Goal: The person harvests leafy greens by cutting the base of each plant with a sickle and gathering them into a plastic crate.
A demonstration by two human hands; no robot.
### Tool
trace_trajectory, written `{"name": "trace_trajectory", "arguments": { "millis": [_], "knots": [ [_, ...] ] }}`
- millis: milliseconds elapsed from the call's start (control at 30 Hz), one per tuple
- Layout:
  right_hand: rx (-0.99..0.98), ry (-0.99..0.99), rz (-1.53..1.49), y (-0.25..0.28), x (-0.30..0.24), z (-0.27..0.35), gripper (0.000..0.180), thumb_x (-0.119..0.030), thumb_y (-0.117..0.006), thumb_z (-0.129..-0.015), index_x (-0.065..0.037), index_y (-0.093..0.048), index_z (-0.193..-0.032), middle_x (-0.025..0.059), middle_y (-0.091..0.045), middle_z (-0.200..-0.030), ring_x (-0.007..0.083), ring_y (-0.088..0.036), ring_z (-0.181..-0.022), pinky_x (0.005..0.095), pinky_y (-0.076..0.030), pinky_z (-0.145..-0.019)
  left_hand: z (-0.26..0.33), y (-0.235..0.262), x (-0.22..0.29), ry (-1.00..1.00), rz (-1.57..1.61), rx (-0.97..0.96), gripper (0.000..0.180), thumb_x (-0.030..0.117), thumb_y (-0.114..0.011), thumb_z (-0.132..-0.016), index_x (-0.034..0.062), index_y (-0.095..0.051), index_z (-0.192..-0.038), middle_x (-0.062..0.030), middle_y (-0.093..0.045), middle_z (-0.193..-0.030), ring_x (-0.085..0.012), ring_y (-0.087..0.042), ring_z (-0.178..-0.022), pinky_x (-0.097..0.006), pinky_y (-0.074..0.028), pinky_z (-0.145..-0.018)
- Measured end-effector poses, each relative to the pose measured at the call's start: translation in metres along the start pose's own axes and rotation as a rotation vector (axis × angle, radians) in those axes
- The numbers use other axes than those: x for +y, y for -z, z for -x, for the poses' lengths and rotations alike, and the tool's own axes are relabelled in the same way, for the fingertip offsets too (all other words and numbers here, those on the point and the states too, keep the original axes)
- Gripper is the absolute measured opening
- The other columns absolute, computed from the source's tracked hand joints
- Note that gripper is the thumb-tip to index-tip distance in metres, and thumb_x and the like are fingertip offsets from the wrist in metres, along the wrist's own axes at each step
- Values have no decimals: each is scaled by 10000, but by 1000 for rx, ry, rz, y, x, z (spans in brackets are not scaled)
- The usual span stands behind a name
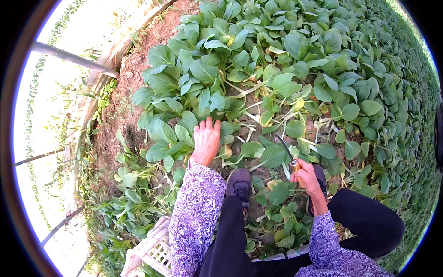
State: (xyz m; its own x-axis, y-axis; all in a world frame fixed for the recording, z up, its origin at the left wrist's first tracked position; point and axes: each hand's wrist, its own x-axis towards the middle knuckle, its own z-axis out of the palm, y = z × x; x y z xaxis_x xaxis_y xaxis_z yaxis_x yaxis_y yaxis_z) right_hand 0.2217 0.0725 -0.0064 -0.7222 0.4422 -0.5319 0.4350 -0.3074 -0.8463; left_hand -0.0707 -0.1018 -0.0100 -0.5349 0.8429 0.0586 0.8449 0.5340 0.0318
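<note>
My left hand (206, 142) rests on a leafy green vegetable plant (167, 135) with broad rounded leaves. Its visible fingers are stretched forward and slightly apart among the leaves; the thumb is hidden. To the right, my right hand (304, 176) is closed around the short handle of a sickle (287, 150). The thin curved blade points forward and left, above loose leaves and cut stalks. Between the two hands, a detached leaf (273, 156) lies over the soil. Taller standing greens (203, 71) grow just ahead of my left hand.
A dense bed of greens (369, 87) stretches ahead and right. Picked greens (131, 203) lie at the left, near a pale plastic crate (154, 251). My shoes (240, 184) stand among the stubble. Bare reddish soil (122, 108) and a metal pole (74, 57) line the left edge.
</note>
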Motion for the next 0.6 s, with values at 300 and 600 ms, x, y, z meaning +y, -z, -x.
{"name": "trace_trajectory", "arguments": {
  "millis": [300, 600],
  "knots": [
    [-259, 548, 677, -86, -14, -108, 263, -226, -541, -889, 32, -491, -880, 140, -444, -535, 290, -470, -469, 379, -356, -477, 68, -26, -7, 201, 133, -37, 435, 68, -639, -651, 48, -575, -1080, -92, -528, -860, -263, -559, -819, -365, -480, -662],
    [-538, 248, 713, -114, 0, -162, 341, -252, -521, -893, 48, -472, -739, 199, -492, -696, 339, -519, -560, 398, -427, -488, 89, -35, 0, 114, 9, -9, 291, 76, -548, -695, 18, -606, -973, -62, -498, -744, -210, -536, -730, -324, -451, -603]
  ]
}}
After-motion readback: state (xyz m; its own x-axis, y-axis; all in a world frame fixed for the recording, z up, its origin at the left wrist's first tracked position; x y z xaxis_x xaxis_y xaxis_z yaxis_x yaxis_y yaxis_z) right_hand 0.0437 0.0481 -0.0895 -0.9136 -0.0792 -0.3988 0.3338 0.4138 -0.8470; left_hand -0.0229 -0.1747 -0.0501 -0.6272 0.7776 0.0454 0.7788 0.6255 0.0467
